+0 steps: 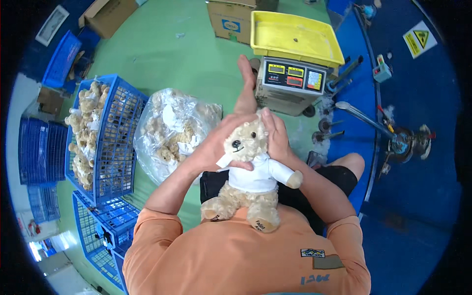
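A cream teddy bear (pixel 253 179) in a white shirt is held up against my chest, its face turned upward and its feet toward me. My left hand (pixel 222 142) wraps round the left side of its head, with the thumb lying under the chin. On the other side my right hand (pixel 276 137) grips the head near the ear, fingers pointing up. The back of the bear is hidden. To the left of my left arm, a clear plastic bag (pixel 211 112) full of similar bears stands on the floor.
Left of the bag, a blue plastic crate (pixel 129 142) is heaped with bears. A weighing scale (pixel 287 93) bearing a yellow tray (pixel 295 34) stands ahead. Cardboard boxes (pixel 228 19) lie beyond. Along the right runs a blue machine panel with a metal nozzle fitting (pixel 403 142).
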Motion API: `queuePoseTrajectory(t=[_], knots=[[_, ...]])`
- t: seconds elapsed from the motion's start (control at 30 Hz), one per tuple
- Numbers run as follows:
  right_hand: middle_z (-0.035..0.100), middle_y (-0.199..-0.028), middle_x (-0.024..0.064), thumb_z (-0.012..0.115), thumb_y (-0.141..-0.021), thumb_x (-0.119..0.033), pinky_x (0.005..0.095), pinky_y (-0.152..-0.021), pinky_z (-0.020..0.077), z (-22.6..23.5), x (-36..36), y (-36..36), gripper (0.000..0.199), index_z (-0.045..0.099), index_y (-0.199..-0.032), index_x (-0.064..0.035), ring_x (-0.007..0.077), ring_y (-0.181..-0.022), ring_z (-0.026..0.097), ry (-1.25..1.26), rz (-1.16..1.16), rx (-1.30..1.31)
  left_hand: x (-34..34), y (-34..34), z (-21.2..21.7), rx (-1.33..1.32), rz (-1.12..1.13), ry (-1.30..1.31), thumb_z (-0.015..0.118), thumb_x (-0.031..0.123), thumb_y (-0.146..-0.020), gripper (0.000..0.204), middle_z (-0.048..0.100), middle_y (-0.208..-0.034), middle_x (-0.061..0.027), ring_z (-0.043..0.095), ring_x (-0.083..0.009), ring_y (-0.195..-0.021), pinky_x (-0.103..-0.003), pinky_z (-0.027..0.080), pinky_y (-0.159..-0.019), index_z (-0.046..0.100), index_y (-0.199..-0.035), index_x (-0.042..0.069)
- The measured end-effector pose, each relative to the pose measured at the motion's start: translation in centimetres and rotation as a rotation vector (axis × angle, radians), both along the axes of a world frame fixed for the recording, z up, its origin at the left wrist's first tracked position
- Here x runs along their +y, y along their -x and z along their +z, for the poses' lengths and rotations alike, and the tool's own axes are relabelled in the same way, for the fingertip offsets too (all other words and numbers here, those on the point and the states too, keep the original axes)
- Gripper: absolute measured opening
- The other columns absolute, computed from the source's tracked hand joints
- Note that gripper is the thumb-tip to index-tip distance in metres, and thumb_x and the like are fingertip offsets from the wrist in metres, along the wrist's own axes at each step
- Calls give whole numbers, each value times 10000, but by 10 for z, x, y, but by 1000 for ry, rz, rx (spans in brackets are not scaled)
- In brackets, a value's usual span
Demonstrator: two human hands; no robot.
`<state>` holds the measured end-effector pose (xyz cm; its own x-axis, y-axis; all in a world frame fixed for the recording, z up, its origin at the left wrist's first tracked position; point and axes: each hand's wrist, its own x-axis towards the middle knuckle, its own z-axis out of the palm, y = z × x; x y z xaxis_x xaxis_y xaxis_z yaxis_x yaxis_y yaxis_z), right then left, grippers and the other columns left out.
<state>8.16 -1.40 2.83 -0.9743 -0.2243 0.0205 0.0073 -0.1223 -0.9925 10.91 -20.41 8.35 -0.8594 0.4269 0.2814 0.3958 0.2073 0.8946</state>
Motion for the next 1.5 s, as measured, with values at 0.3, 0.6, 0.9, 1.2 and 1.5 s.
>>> queuePoseTrajectory(t=[0.3, 0.6, 0.9, 1.2, 1.5], knots=[[631, -812, 99, 487, -1017, -214, 377, -649, 448, -29, 44, 23, 251, 603, -936, -6, 213, -672, 505, -566, -100, 335, -40, 12, -46, 36, 120, 6, 881, 196, -667, 659, 662, -1174, -73, 619, -227, -1055, -388, 480, -959, 617, -1265, 115], [576, -689, 49, 550, -998, -202, 310, -585, 421, -40, 56, 27, 201, 621, -937, -24, 143, -610, 506, -630, 29, -75, -281, 35, 7, 193, 1463, -573, 670, 162, -906, 386, 648, -945, -66, 550, -142, -734, -268, 475, -673, 589, -1256, 24], [560, -678, 40, 541, -994, -187, 270, -536, 408, -70, 57, 6, 186, 625, -939, -30, 123, -564, 513, -692, 103, -146, -325, 13, -196, -22, 1455, -9, 589, 180, -904, 290, 701, -893, -98, 600, -213, -735, -325, 503, -706, 670, -1106, -12], [593, -744, 64, 550, -999, -193, 316, -603, 455, -83, 118, -19, 199, 618, -976, -9, 167, -620, 563, -830, 43, -243, -172, -94, -392, -779, 833, 849, 574, 309, -900, 337, 712, -1008, -194, 676, -385, -904, -489, 539, -752, 699, -1073, 48], [611, -783, 65, 556, -1003, -196, 302, -627, 465, -117, 133, -45, 199, 630, -1006, -11, 157, -670, 560, -929, 253, -346, -193, -115, -352, -1024, 861, 665, 629, 262, -830, 287, 713, -845, -215, 669, -412, -784, -477, 537, -717, 728, -950, 21]])
